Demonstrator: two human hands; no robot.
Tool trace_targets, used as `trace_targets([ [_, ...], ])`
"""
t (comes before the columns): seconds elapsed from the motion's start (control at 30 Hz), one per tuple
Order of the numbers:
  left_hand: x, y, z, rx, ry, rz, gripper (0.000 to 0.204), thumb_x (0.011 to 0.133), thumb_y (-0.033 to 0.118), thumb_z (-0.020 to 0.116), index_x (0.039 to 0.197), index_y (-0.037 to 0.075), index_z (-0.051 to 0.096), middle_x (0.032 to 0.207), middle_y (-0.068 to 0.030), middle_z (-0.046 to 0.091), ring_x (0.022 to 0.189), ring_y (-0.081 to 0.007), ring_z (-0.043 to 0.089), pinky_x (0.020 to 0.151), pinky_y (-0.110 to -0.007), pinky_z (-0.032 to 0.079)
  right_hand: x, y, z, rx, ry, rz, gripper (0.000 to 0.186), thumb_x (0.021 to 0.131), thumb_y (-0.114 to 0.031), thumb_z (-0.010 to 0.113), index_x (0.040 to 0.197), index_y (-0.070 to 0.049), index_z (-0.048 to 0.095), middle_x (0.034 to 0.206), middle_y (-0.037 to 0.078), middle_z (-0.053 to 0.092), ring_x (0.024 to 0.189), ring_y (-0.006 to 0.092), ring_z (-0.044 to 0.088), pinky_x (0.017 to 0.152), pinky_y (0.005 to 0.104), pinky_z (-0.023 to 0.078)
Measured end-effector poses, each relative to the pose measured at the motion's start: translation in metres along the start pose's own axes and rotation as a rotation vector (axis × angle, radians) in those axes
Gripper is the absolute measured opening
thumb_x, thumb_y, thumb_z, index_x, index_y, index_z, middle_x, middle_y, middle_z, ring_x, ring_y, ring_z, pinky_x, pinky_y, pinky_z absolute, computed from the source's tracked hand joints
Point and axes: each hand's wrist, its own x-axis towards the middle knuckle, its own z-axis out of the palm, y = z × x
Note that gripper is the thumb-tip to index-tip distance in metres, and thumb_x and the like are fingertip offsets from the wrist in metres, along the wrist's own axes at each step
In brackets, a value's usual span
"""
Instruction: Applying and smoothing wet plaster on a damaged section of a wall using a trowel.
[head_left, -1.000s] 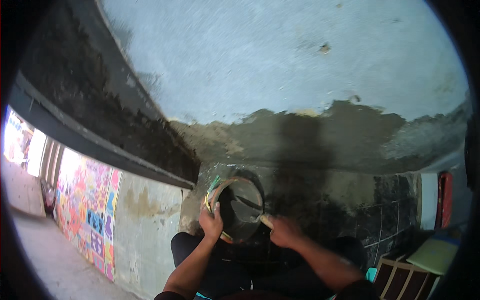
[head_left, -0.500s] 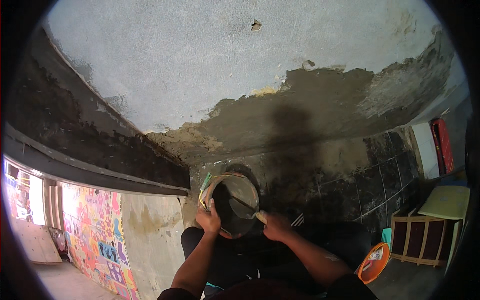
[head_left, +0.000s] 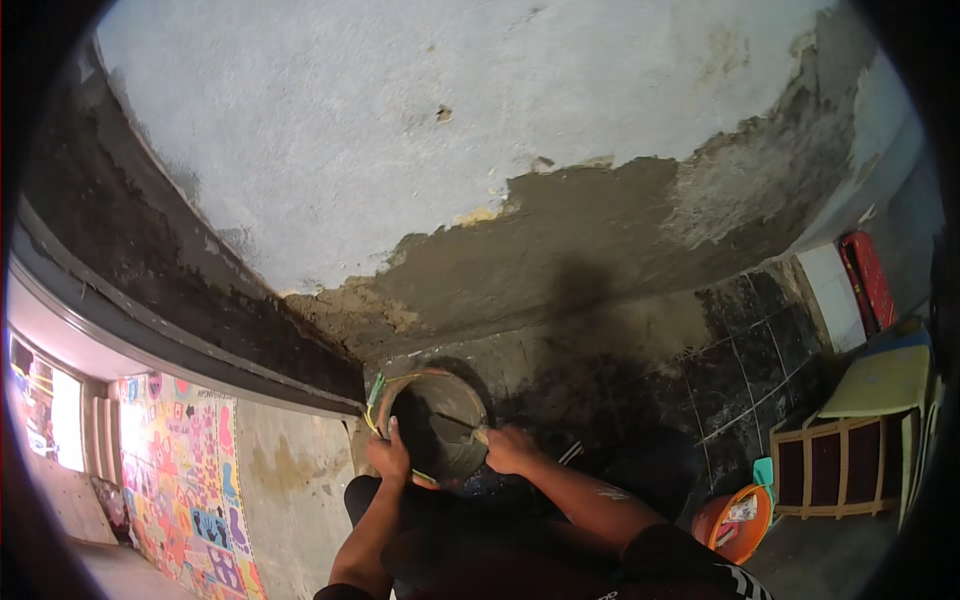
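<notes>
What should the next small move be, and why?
Probably a gentle lift of the trowel with the right hand: that hand has a closed grip on it, its far end reaches inside the round bucket, and the left hand holds the bucket's side, which should help steady it.

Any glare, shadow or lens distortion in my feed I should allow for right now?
Head view, far left: the opening is washed out by glare; head view, centre: a soft dark shadow falls on the plaster, and shade inside the bucket obscures the tool in the right hand; head view, left: the grey beam looks curved.
</notes>
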Motion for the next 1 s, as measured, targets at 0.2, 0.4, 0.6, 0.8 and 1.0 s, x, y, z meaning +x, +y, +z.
trace_targets([
  [0.2,-0.007,0.014,0.010,0.120,-0.089,-0.022,0.067,0.091,0.051,0.071,0.071,-0.012,0.059,0.060,-0.0292,0.058,0.057,-0.0424,0.061,0.058,-0.051,0.045,-0.002,-0.013,-0.014,-0.006,0.022,-0.069,0.036,0.082,-0.012,0.059,0.116,-0.004,0.066,0.105,0.025,0.070,0.102,0.0430,0.067,0.089,0.0533,0.053],
  [0.4,-0.008,0.041,-0.015,-0.015,-0.009,-0.061,0.065,0.089,0.050,0.074,0.080,-0.013,0.064,0.067,-0.0282,0.063,0.062,-0.0399,0.063,0.063,-0.049,0.048,-0.005,-0.042,-0.045,0.175,0.067,-0.018,0.035,0.082,-0.011,0.061,0.116,-0.002,0.066,0.107,0.027,0.068,0.104,0.0455,0.065,0.090,0.0526,0.053],
  [0.6,-0.008,0.104,-0.071,-0.338,-0.074,-0.033,0.041,0.089,0.025,0.079,0.104,-0.011,0.069,0.085,-0.0098,0.070,0.078,-0.0151,0.060,0.073,-0.035,0.049,-0.027,-0.069,-0.054,0.347,0.114,-0.021,0.038,0.086,-0.015,0.066,0.122,-0.002,0.064,0.107,0.027,0.068,0.103,0.0469,0.064,0.090,0.0529,0.052],
  [0.8,0.007,0.149,-0.110,-0.380,0.068,0.063,0.030,0.085,0.019,0.082,0.096,-0.007,0.071,0.074,-0.0025,0.066,0.069,-0.0110,0.056,0.066,-0.030,0.048,-0.047,-0.082,-0.106,0.056,0.027,-0.265,0.037,0.090,-0.025,0.068,0.118,-0.002,0.065,0.102,0.025,0.069,0.096,0.0448,0.066,0.085,0.0524,0.053],
  [1.0,0.015,0.163,-0.125,-0.469,0.121,-0.015,0.032,0.085,0.017,0.082,0.105,-0.007,0.072,0.084,-0.0017,0.068,0.076,-0.0089,0.058,0.072,-0.027,0.049,-0.053,-0.078,-0.167,-0.182,0.353,-0.312,0.036,0.084,-0.009,0.060,0.119,-0.012,0.070,0.099,0.019,0.069,0.089,0.0380,0.069,0.076,0.0498,0.057],
])
